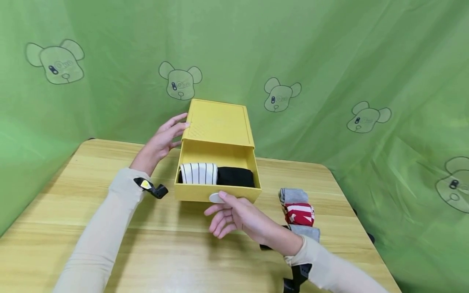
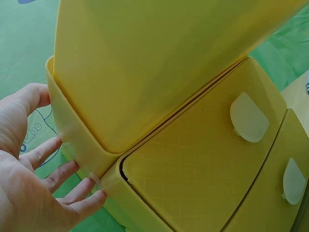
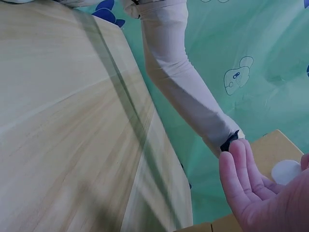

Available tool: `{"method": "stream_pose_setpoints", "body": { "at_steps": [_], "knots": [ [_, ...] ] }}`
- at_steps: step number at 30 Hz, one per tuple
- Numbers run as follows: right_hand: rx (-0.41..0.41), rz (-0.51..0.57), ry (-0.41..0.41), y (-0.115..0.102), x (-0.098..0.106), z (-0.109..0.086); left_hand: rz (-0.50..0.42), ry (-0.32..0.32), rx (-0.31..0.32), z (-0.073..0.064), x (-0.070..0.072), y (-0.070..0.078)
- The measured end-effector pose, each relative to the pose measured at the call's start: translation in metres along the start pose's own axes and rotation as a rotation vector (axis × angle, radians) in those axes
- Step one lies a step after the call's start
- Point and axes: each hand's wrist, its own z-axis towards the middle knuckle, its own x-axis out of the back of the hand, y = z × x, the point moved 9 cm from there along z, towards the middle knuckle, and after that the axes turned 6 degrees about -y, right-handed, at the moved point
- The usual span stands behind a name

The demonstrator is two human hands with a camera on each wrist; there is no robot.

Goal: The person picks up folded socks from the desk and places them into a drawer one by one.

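A yellow drawer cabinet (image 1: 220, 122) stands against the curtain with its top drawer (image 1: 196, 192) pulled out. In the drawer lie a folded white cloth with dark stripes (image 1: 199, 173) and a folded black cloth (image 1: 235, 177), side by side. My left hand (image 1: 163, 140) touches the cabinet's left side; in the left wrist view its fingers are spread along the side wall (image 2: 79, 130). My right hand (image 1: 239, 217) is at the drawer front, its thumb touching the white knob (image 1: 215, 198). The other right fingers hang loosely below, apart from the drawer.
To the right on the wooden table (image 1: 165, 252) lies a row of folded cloths: a grey one (image 1: 294, 195), a red and white one (image 1: 299, 214), another grey one (image 1: 305, 232) and a black piece partly behind my right wrist. Lower drawers carry white knobs (image 2: 248, 117). A green curtain (image 1: 234, 40) hangs behind.
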Motion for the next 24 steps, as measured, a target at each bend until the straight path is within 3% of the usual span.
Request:
{"method": "stream_pose_setpoints", "body": {
  "at_steps": [11, 24],
  "knots": [
    [0.067, 0.035, 0.046, -0.010, 0.008, 0.008, 0.009, -0.006, 0.003, 0.000, -0.001, 0.001],
    [0.097, 0.057, 0.098, -0.019, 0.022, 0.031, 0.005, 0.000, -0.005, 0.000, 0.000, 0.001]
  ]
}}
